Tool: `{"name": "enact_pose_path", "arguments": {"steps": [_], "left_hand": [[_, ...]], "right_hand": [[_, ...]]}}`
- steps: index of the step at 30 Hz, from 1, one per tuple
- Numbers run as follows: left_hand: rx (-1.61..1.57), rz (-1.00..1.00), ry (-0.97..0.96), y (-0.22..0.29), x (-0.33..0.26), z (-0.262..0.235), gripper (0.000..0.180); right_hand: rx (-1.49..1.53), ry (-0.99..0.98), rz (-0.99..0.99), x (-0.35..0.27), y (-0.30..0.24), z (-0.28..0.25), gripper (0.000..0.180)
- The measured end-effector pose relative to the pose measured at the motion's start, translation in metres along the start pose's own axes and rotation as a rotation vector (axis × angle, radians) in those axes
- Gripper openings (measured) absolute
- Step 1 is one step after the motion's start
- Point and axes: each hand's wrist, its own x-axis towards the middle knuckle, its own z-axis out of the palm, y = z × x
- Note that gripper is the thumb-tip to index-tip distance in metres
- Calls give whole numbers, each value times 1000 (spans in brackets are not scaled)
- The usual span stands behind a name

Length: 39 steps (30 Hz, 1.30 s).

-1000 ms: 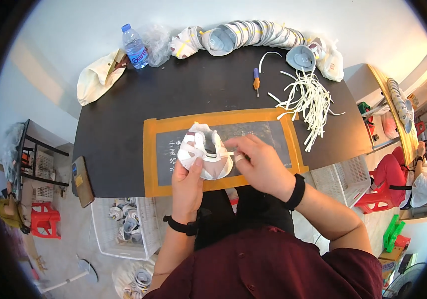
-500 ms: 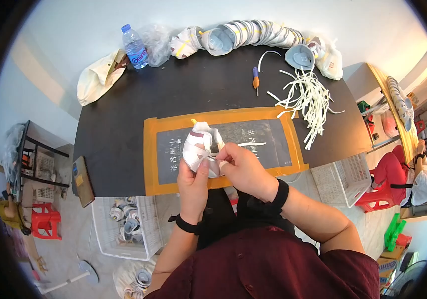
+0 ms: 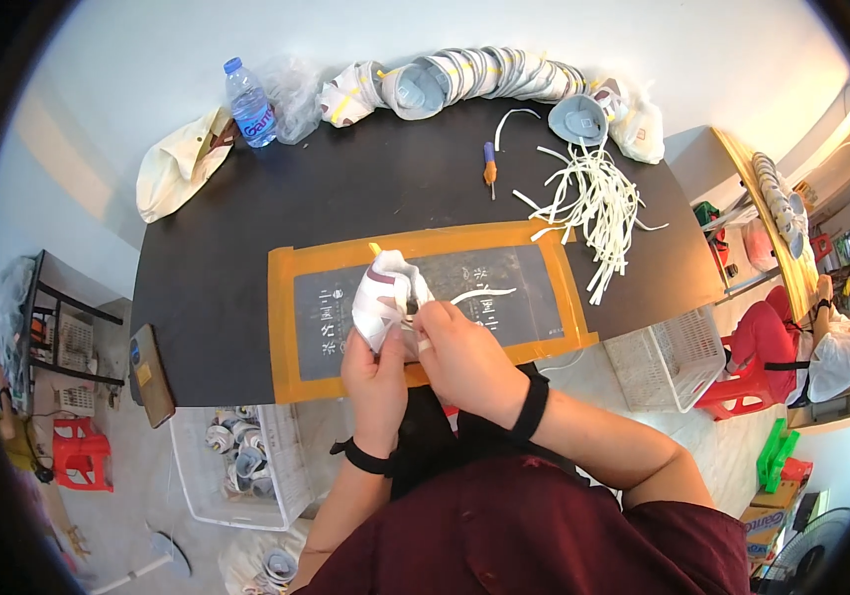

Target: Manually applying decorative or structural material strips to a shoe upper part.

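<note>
Both hands work on a white cup-shaped face mask (image 3: 385, 297), held just above the near edge of the orange-bordered cutting mat (image 3: 425, 297) that lies on the black tabletop (image 3: 246, 218). The left hand (image 3: 377, 367) cradles the mask from below, its grip closed around the lower shell. The right hand (image 3: 459, 357) comes in from the mask's right side, fingertips pinched together at the rim, apparently on a thin strap end, though the pinch point is too small to be sure.

The mask looks light and soft: thin moulded fabric that dents under thumb pressure and springs back only partly. It is not slippery, and it would probably crush rather than break. The firmer rim seems the best place to hold, leaving the dome free.

Beyond the mat's far right corner lies a loose heap of white elastic strips (image 3: 593, 203), with a small orange-handled tool (image 3: 490, 169) just left of it. Along the tabletop's far edge runs a long nested row of masks (image 3: 484, 79); a water bottle (image 3: 248, 102) stands at the row's left end.
</note>
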Motion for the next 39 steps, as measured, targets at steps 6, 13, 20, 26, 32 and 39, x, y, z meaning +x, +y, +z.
{"name": "enact_pose_path", "arguments": {"steps": [6,13,20,26,32,39], "left_hand": [[-68,41,11,-3,2,-8,34],[-244,-1,-28,3,1,-5,36],[-195,0,-49,2,1,-12,36],[-294,-55,-88,3,5,-15,39],[-532,-194,-129,8,8,-22,44],[-554,-196,-154,6,7,-21,41]], "right_hand": [[135,31,73,-29,24,-50,12],[-218,111,-47,-3,73,-78,23],[208,-290,38,4,38,-74,25],[0,-172,-174,12,59,-74,32],[-73,-301,-331,13,53,-75,34],[628,-569,-72,2,22,-76,28]]}}
